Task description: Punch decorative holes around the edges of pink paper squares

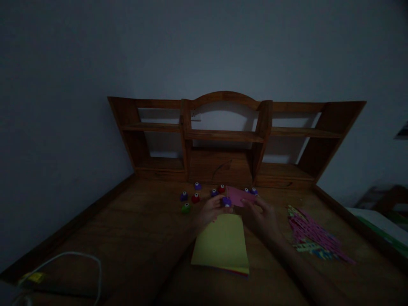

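My left hand (212, 211) is closed around a small purple craft punch (226, 201), its white part facing down. Between the fingers of my right hand (262, 214) is a pink sheet of paper (237, 196), its left edge close by the punch. Whether the paper sits inside the punch's slot I cannot tell. Below both hands lies a stack of coloured paper (222, 244) with a yellow sheet on top. Several more punches stand behind, among them a green punch (185, 208), a red punch (195, 198) and a purple punch (197, 186).
To the right lies a loose pile of pink, yellow and blue paper strips (314, 236). A wooden shelf unit (223, 136) lines the back of the wooden desk (137, 221). A white cable (70, 253) loops at the front left. The room is dim.
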The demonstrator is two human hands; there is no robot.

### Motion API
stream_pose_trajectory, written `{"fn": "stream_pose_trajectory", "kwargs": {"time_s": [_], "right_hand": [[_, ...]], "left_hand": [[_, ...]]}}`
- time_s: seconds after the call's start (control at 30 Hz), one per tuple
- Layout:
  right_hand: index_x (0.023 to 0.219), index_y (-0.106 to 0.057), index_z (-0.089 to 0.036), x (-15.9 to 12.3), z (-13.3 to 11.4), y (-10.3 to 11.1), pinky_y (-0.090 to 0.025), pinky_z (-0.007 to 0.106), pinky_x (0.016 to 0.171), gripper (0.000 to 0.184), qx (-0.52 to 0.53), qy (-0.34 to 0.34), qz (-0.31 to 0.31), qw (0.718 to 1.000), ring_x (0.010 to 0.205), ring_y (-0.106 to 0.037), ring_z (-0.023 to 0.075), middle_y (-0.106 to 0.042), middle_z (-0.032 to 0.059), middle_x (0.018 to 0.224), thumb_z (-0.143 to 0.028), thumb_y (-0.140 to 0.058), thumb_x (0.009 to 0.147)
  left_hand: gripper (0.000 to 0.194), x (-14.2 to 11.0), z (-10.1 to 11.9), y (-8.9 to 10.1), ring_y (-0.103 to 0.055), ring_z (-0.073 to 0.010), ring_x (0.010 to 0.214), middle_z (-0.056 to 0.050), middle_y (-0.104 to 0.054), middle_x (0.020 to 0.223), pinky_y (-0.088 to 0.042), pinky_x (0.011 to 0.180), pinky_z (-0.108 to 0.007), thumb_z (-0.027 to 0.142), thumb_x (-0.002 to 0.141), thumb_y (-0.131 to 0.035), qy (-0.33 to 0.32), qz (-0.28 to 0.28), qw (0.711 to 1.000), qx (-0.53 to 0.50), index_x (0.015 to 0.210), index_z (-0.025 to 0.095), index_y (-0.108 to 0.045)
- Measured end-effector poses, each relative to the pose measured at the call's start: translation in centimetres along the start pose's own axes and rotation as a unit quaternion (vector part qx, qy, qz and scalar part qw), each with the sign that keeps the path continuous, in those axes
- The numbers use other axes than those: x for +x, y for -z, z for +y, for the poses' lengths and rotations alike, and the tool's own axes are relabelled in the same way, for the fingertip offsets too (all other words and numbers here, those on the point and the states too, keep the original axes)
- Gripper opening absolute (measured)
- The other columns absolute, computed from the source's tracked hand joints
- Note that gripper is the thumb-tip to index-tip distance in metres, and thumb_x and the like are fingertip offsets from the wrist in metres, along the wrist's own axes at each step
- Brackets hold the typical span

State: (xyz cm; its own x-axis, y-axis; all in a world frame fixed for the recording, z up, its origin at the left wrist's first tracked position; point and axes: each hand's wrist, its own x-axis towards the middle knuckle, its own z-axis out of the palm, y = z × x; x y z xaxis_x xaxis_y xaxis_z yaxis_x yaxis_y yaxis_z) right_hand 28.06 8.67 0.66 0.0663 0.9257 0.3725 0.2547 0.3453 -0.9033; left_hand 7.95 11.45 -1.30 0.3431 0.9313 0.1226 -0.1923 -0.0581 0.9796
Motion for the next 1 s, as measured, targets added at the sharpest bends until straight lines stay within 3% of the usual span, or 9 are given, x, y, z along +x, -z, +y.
{"fn": "stream_pose_trajectory", "kwargs": {"time_s": [0.07,0.2,0.63,0.8,1.0], "right_hand": [[0.089,-0.071,-0.018,0.0,0.1,-0.2,-0.048,0.03,0.064,0.038,0.003,-0.012,-0.002,1.0,0.082,-0.063,0.0246,-0.071,0.0071,0.09,-0.053,-0.062,0.076],[0.089,-0.072,-0.019,-0.2,-0.1,-0.3,-0.048,0.029,0.059,0.039,0.016,-0.029,-0.002,0.999,0.077,-0.064,0.024,-0.072,0.0063,0.088,-0.054,-0.063,0.074],[0.085,-0.073,-0.018,-0.3,-0.5,-0.6,-0.046,0.029,0.055,0.038,0.014,-0.021,0.002,1.0,0.07,-0.062,0.0239,-0.071,0.0063,0.075,-0.053,-0.063,0.074],[0.089,-0.072,-0.016,-0.1,-0.6,-0.2,-0.046,0.029,0.058,0.038,-0.018,-0.006,-0.03,0.999,0.073,-0.063,0.0237,-0.072,0.0079,0.084,-0.05,-0.06,0.079],[0.093,-0.071,-0.015,0.2,0.2,0.0,-0.046,0.028,0.058,0.04,-0.045,0.006,-0.046,0.998,0.072,-0.063,0.0226,-0.072,0.0087,0.085,-0.05,-0.056,0.083]], "left_hand": [[0.043,0.2,-0.1,0.2,-0.062,-0.0243,0.101,-0.01,-0.066,0.111,-0.047,0.082,-0.032,0.025,0.068,-0.077,-0.008,-0.024,1.0,-0.008,0.108,0.019,-0.064],[0.046,0.5,-0.6,0.5,-0.062,-0.0246,0.1,-0.01,-0.066,0.11,-0.046,0.085,-0.033,0.023,0.066,-0.078,-0.013,-0.016,1.0,-0.016,0.109,0.019,-0.063],[0.046,-0.2,0.2,0.1,-0.065,-0.0234,0.088,-0.01,-0.068,0.1,-0.049,0.072,-0.031,0.029,0.065,-0.08,0.017,-0.015,1.0,0.011,0.106,0.018,-0.065],[0.044,-0.1,0.1,0.2,-0.064,-0.0221,0.092,-0.011,-0.067,0.105,-0.049,0.077,-0.031,0.028,0.065,-0.08,0.01,-0.028,1.0,0.002,0.104,0.017,-0.065],[0.046,-0.4,0.7,0.1,-0.064,-0.0198,0.088,-0.011,-0.067,0.106,-0.048,0.071,-0.027,0.029,0.069,-0.077,0.019,-0.029,0.999,0.037,0.11,0.015,-0.063]]}}
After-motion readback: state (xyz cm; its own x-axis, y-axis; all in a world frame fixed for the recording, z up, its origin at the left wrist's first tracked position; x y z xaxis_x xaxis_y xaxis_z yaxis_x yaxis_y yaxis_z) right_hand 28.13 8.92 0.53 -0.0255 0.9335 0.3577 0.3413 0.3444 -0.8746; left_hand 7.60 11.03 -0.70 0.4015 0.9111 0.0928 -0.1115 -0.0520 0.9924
